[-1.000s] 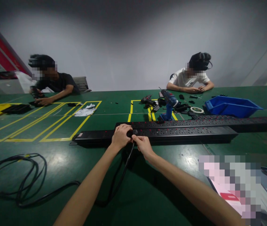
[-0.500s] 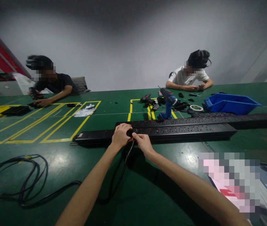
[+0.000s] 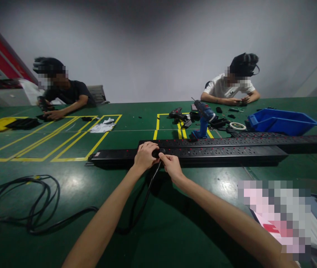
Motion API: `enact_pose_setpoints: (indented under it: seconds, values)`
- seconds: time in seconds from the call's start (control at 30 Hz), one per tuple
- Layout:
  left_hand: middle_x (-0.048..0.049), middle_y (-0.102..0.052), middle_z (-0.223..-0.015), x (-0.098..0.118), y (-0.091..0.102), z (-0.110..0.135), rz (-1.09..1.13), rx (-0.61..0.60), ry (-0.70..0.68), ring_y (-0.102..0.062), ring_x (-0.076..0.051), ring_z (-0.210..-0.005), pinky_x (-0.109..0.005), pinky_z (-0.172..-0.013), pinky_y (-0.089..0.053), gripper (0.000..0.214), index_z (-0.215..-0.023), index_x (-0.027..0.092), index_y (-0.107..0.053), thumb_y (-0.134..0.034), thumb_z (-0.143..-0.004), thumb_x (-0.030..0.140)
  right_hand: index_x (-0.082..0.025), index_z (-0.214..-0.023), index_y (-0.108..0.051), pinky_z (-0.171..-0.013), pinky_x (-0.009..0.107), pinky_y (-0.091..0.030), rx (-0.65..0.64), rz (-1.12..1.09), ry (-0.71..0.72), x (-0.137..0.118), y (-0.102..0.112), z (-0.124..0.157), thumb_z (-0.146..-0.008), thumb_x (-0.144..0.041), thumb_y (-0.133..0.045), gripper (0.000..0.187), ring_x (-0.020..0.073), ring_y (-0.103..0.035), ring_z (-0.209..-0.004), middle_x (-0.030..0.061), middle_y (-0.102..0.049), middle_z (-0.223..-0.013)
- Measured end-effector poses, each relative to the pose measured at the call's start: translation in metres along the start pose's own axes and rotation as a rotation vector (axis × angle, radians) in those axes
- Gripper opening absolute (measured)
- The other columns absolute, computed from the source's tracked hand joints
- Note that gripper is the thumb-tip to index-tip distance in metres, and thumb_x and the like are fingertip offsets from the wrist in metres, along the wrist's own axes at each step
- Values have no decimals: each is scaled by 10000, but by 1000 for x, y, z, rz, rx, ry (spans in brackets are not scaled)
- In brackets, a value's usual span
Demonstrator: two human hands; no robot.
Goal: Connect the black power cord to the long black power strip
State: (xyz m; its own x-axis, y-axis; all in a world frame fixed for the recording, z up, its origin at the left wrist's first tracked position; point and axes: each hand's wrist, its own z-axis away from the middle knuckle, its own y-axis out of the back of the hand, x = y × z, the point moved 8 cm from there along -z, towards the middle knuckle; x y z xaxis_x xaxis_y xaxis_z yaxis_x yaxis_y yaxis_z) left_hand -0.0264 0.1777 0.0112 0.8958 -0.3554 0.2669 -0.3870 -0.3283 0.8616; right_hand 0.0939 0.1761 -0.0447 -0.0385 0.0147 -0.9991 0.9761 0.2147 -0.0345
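Plug (image 3: 158,152) sits between my hands on the crosswise power strip (image 3: 217,152). Left hand (image 3: 144,156) clasps it; right hand (image 3: 172,166) pinches its cable (image 3: 147,190).

We log a long black power strip (image 3: 217,153), a second strip (image 3: 259,140) behind it. Front left, coiled black cable (image 3: 35,208); back right, blue plastic bin (image 3: 281,123).

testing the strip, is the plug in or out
Looks in: plug sits on power strip between left hand and right hand; prongs hidden.
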Motion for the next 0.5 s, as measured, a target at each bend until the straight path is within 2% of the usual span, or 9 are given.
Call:
enact_pose_setpoints:
  seconds: [0.13, 0.33, 0.5]
  values:
    - [-53, -645, -1240, 0, 1, 0, 2, 10, 15, -492, -285, -1213, -457, -1025, -376, 306, -1012, 229, -654, -639, -713, 296, -172, -588, -517, -454, 247, -178, -2, 2, 27, -2, -1, 4, -784, -631, -583, 504, 75, -265, -455, -58, -332, -496]
    - [-40, -656, -1218, 0, 2, 0, 6, 24, 29, -500, -274, -1201, -445, -1025, -381, 319, -1000, 241, -656, -657, -682, 263, -143, -617, -599, -508, 245, -231, 1, 55, 127, -9, -1, 9, -801, -602, -569, 495, 93, -332, -530, -33, -411, -538]
    - [-52, -648, -1234, 0, 1, 0, 2, 21, 14, -490, -280, -1212, -453, -1028, -375, 312, -1029, 235, -652, -636, -730, 323, -182, -590, -492, -469, 249, -183, -4, 0, 44, -1, -2, 4, -802, -612, -575, 487, 83, -271, -470, -59, -328, -491]
